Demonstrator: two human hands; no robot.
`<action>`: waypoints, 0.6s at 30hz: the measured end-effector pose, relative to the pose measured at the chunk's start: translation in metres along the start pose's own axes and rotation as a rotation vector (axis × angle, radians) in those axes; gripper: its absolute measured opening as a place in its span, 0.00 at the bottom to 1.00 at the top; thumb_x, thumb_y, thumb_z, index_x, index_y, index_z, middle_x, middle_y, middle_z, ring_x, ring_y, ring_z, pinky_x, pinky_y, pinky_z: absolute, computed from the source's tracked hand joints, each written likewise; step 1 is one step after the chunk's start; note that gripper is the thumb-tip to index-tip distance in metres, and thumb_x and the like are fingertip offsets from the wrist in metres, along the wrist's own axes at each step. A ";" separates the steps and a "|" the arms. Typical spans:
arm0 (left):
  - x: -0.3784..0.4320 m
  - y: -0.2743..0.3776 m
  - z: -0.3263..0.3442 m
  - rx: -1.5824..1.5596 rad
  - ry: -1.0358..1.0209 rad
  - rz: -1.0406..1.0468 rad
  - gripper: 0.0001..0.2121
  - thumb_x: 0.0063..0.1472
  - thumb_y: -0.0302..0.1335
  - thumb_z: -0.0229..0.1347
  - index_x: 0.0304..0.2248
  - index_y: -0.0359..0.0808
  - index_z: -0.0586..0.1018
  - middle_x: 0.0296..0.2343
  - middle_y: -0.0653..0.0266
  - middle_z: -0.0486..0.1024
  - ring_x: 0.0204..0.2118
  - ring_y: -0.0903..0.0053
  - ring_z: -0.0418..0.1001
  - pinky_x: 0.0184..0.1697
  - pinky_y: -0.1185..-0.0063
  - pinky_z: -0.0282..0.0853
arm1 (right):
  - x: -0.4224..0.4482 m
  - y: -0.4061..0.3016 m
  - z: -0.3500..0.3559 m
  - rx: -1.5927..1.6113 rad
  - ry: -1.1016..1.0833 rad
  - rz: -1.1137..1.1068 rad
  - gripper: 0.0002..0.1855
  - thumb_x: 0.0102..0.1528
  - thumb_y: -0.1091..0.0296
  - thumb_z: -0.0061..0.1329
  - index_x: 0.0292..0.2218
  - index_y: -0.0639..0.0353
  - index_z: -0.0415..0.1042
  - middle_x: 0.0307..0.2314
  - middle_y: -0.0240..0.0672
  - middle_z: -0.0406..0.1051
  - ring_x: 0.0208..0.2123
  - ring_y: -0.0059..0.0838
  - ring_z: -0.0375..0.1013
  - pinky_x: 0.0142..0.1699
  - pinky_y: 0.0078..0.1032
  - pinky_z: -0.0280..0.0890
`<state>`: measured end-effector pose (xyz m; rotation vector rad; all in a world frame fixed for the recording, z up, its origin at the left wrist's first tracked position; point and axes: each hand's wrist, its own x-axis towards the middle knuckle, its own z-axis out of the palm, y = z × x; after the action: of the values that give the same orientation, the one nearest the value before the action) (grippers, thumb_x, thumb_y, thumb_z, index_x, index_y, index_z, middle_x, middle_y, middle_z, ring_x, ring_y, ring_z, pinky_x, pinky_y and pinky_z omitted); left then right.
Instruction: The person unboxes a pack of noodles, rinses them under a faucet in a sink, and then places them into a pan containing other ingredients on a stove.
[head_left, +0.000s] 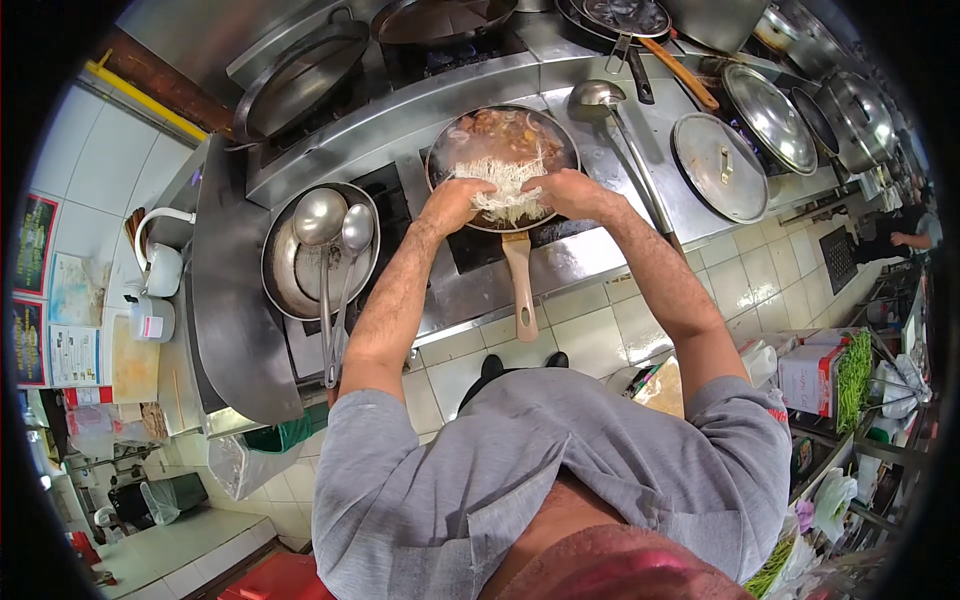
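Both my hands grip a pale mass of thin noodles (499, 178) over a frying pan (577, 154). My left hand (456, 204) has the noodles' left side and my right hand (574, 193) the right side. Behind the noodles, brown saucy food with meat-like pieces (502, 129) fills the far part of the pan, and steam rises from it. The pan sits on the stove with its beige handle (520, 289) pointing towards me. Whether the lower noodles touch the sauce is hard to tell.
Left of the pan, a wide pan (289, 281) holds a ladle (320, 216) and a large spoon (358, 229). To the right lie a long-handled ladle (634, 142) and a flat metal lid (720, 166). Woks (304, 79) stand behind. Another person (911, 232) is at far right.
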<state>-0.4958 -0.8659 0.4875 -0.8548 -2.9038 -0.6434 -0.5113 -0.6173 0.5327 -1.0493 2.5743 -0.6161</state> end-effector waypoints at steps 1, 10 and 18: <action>0.003 0.002 -0.002 -0.033 -0.009 -0.028 0.20 0.43 0.17 0.55 0.39 0.41 0.76 0.37 0.58 0.74 0.41 0.65 0.71 0.46 0.73 0.66 | 0.001 0.003 0.001 -0.013 0.007 -0.014 0.19 0.49 0.72 0.44 0.45 0.51 0.68 0.29 0.47 0.72 0.34 0.46 0.71 0.42 0.37 0.65; 0.005 0.001 0.005 -0.124 -0.006 -0.127 0.16 0.45 0.20 0.57 0.37 0.38 0.76 0.35 0.56 0.74 0.40 0.64 0.71 0.45 0.73 0.65 | 0.007 0.008 0.011 -0.064 -0.005 -0.031 0.20 0.49 0.72 0.45 0.46 0.50 0.67 0.28 0.48 0.72 0.32 0.45 0.72 0.40 0.37 0.65; -0.023 0.042 0.002 0.051 0.303 -0.297 0.32 0.42 0.24 0.62 0.49 0.40 0.65 0.44 0.60 0.62 0.47 0.62 0.59 0.51 0.70 0.57 | 0.005 0.009 0.004 -0.064 -0.022 0.032 0.19 0.50 0.71 0.40 0.44 0.52 0.68 0.31 0.48 0.72 0.35 0.46 0.71 0.43 0.37 0.65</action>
<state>-0.4538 -0.8452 0.4972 -0.2881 -2.7702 -0.6483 -0.5184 -0.6158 0.5245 -1.0265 2.6022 -0.5139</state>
